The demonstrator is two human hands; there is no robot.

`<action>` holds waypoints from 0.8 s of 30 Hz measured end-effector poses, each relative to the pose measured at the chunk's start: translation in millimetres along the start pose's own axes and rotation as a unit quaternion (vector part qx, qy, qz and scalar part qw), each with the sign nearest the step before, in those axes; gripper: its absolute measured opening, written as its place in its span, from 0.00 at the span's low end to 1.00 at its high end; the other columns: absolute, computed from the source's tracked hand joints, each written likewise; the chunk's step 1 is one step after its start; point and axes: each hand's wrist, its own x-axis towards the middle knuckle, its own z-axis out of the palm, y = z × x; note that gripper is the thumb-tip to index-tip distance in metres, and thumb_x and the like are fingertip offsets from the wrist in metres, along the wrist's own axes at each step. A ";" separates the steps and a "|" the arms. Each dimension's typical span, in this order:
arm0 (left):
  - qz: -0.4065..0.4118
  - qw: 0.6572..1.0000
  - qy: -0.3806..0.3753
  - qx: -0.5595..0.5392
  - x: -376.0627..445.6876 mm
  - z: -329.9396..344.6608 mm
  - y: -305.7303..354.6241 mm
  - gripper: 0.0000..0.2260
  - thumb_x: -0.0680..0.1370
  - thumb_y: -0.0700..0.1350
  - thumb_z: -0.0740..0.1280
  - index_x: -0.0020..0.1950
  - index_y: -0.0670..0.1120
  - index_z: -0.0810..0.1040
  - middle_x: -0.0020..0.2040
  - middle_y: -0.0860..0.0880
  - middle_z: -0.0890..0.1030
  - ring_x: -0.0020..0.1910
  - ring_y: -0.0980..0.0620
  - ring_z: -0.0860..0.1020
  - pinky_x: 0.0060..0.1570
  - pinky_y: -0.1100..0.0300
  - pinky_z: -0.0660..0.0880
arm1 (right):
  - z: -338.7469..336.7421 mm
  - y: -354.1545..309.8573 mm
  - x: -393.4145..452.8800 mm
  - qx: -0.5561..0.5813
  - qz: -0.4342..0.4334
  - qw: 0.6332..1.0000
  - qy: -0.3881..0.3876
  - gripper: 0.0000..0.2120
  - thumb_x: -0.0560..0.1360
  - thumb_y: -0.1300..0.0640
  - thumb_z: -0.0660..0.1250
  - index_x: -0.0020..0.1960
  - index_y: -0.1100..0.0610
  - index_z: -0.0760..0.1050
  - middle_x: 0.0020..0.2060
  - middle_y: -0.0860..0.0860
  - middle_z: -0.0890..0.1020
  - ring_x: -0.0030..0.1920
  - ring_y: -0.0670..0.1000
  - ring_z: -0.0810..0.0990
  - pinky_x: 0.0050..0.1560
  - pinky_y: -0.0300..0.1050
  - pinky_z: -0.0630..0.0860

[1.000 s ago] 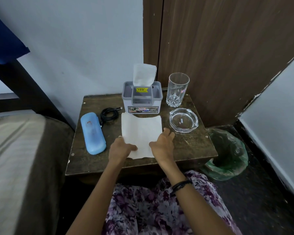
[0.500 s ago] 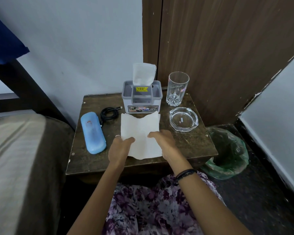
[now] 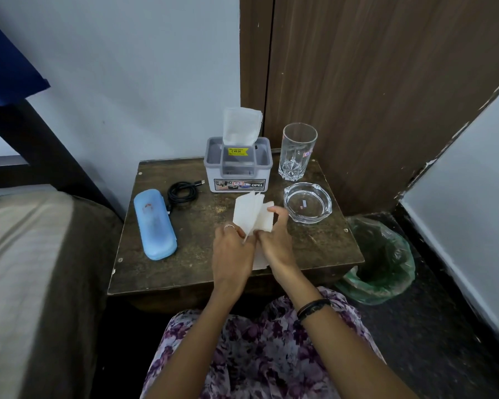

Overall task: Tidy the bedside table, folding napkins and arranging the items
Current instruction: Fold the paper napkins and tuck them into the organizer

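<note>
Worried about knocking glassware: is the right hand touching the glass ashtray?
Apart. The head view shows a strip of dark tabletop between the right hand, which holds the napkin, and the glass ashtray.

Both forearms reach fwd, hands close together, nearly touching. L hand: back up, fingers curled, pinch grip on napkin; ring on one finger. R hand: thumb side up, fingers pinching same napkin; black band at wrist.

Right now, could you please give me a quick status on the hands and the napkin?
Both hands, left and right, pinching the napkin. Napkin raised, mid-fold, above the table. Ashtray close beside the right hand, not touching.
</note>
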 end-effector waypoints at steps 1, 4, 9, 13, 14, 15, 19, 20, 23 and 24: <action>-0.004 1.000 0.005 -0.003 0.9 -1.1 -0.1 0.07 0.75 0.45 0.64 0.46 0.44 0.67 0.52 0.46 0.71 0.49 0.47 0.72 0.45 0.54 0.69 | 0.6 0.8 0.4 -0.015 -0.007 1.000 -0.003 0.17 0.73 0.65 0.60 0.59 0.49 0.65 0.46 0.49 0.76 0.49 0.54 0.75 0.53 0.52 0.73; -0.002 1.000 -0.008 0.013 1.2 -2.5 -0.3 0.11 0.71 0.42 0.67 0.48 0.43 0.66 0.50 0.46 0.70 0.51 0.44 0.72 0.44 0.54 0.69 | 0.1 -4.1 4.2 0.002 0.020 1.000 -0.010 0.07 0.76 0.60 0.59 0.51 0.53 0.72 0.49 0.51 0.78 0.48 0.52 0.75 0.52 0.48 0.72; -0.012 0.998 -0.036 0.053 -1.7 0.9 1.6 0.20 0.70 0.49 0.70 0.54 0.43 0.66 0.55 0.46 0.70 0.56 0.43 0.70 0.54 0.49 0.71 | -2.1 -13.8 12.8 0.098 0.134 0.986 -0.035 0.16 0.76 0.40 0.59 0.45 0.51 0.76 0.48 0.52 0.80 0.50 0.54 0.78 0.54 0.48 0.73; -0.015 0.999 -0.035 0.038 -4.0 1.7 4.6 0.17 0.72 0.56 0.65 0.50 0.45 0.66 0.53 0.48 0.70 0.56 0.45 0.70 0.57 0.47 0.70 | -2.8 -11.5 15.0 0.141 0.144 0.979 -0.026 0.12 0.77 0.48 0.63 0.48 0.55 0.78 0.49 0.54 0.82 0.47 0.54 0.79 0.45 0.45 0.73; -0.016 0.999 -0.034 0.036 -4.6 1.7 5.8 0.17 0.73 0.57 0.63 0.49 0.45 0.67 0.53 0.48 0.71 0.56 0.45 0.70 0.57 0.46 0.70 | -2.8 -11.2 14.7 0.155 0.144 0.977 -0.025 0.12 0.77 0.50 0.63 0.52 0.58 0.79 0.51 0.57 0.82 0.48 0.56 0.80 0.45 0.45 0.74; -0.016 0.999 -0.032 0.028 -5.2 0.9 6.4 0.17 0.73 0.58 0.62 0.49 0.45 0.68 0.53 0.48 0.72 0.56 0.44 0.70 0.58 0.45 0.69 | -3.1 -11.7 13.5 0.169 0.145 0.975 -0.023 0.13 0.78 0.52 0.62 0.54 0.60 0.79 0.52 0.59 0.82 0.48 0.57 0.81 0.45 0.45 0.75; -0.008 1.000 -0.014 -0.011 -5.4 -0.1 -1.3 0.15 0.80 0.50 0.54 0.62 0.43 0.68 0.59 0.43 0.72 0.59 0.44 0.69 0.59 0.48 0.68 | -3.2 -15.3 12.7 0.196 0.156 0.968 -0.014 0.15 0.77 0.54 0.64 0.56 0.65 0.78 0.46 0.59 0.82 0.42 0.56 0.80 0.43 0.45 0.76; 0.002 0.999 -0.009 -0.031 -5.2 0.4 -4.2 0.15 0.81 0.46 0.52 0.64 0.43 0.68 0.60 0.42 0.72 0.59 0.44 0.68 0.60 0.47 0.68 | -2.9 -17.0 13.5 0.185 0.161 0.969 -0.013 0.15 0.77 0.54 0.65 0.56 0.64 0.78 0.46 0.59 0.82 0.43 0.56 0.80 0.45 0.46 0.77; -0.025 0.998 -0.013 -0.058 -4.3 -1.6 -1.4 0.16 0.81 0.49 0.51 0.47 0.44 0.76 0.52 0.46 0.76 0.55 0.47 0.71 0.61 0.43 0.66 | -1.7 -19.3 16.8 0.151 0.174 0.973 -0.006 0.16 0.76 0.51 0.66 0.55 0.63 0.78 0.54 0.60 0.81 0.53 0.59 0.80 0.58 0.52 0.76; -0.031 0.998 -0.010 -0.062 -1.7 -1.4 -0.8 0.15 0.80 0.49 0.53 0.42 0.45 0.76 0.50 0.48 0.75 0.53 0.48 0.71 0.60 0.43 0.66 | -1.2 -19.7 17.4 0.141 0.176 0.974 -0.003 0.17 0.75 0.51 0.66 0.55 0.63 0.78 0.54 0.60 0.81 0.54 0.59 0.80 0.58 0.51 0.76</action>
